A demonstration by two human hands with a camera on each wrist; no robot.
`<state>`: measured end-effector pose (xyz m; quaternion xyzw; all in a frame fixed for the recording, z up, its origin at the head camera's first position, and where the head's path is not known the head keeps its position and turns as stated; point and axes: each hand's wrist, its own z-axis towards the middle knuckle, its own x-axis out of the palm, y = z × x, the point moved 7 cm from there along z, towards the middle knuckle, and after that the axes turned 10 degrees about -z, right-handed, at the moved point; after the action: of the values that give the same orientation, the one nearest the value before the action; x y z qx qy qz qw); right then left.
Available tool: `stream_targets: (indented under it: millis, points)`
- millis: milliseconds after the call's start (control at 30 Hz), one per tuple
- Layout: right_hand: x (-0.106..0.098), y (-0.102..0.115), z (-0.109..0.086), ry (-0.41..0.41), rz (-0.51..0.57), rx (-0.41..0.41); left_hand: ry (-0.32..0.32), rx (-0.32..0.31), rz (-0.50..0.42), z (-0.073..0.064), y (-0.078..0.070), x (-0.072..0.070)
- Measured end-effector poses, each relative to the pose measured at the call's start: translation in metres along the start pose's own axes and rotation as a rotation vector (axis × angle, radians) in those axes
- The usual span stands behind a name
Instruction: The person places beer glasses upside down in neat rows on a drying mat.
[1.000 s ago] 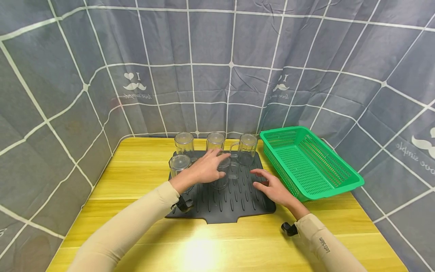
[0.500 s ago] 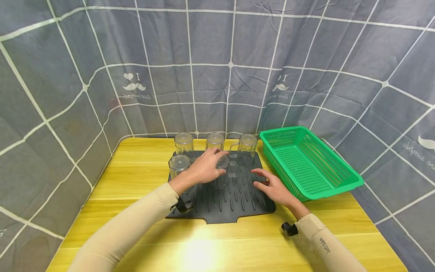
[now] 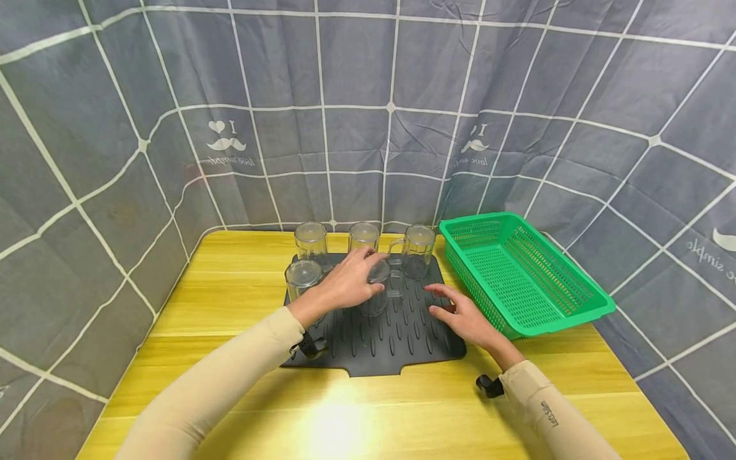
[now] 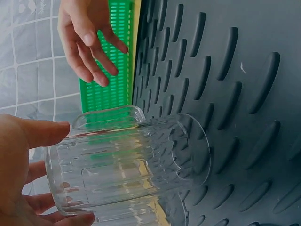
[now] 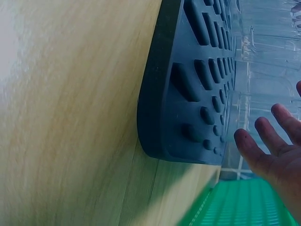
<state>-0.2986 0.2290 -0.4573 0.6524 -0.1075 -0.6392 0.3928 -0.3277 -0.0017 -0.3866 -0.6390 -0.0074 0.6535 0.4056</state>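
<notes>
My left hand point(image 3: 347, 284) grips a clear glass mug point(image 3: 375, 303) that stands upside down on a black ridged drying mat point(image 3: 397, 348). In the left wrist view, the thumb and fingers reach round the base of this mug point(image 4: 117, 165); its handle points toward the right hand point(image 4: 89, 42). Over the mat's right part, my right hand point(image 3: 464, 317) hovers with loosely bent fingers and holds nothing. The right wrist view shows its fingers point(image 5: 251, 148) spread beyond the mat's corner. Behind and left of the gripped mug are several more upturned glass mugs point(image 3: 418, 255).
A green plastic basket point(image 3: 512, 287) stands right of the mat, close beside the right hand. Everything rests on a yellow wooden table point(image 3: 241, 281). A grey checked curtain point(image 3: 356, 140) hangs around the back and sides.
The left hand's fingers have closed in slightly on the mug's base, and the mug has shifted a little. The right hand has stayed where it was.
</notes>
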Motion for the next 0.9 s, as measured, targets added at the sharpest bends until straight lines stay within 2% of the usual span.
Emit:
stream_targets:
  millis: [267, 667, 900]
  points:
    - [-0.0023, -0.0003, 0.0008, 0.002, 0.009, 0.007, 0.007, 0.021, -0.031, 0.0029, -0.002, -0.0006]
    - [-0.0023, -0.0003, 0.0018, -0.002, 0.013, 0.008, 0.034, 0.089, -0.098, 0.0031, -0.0064, 0.0025]
    - [-0.0024, -0.0007, 0.0015, -0.001, 0.019, 0.004, 0.066, 0.071, -0.102, 0.0042, -0.0046, 0.0041]
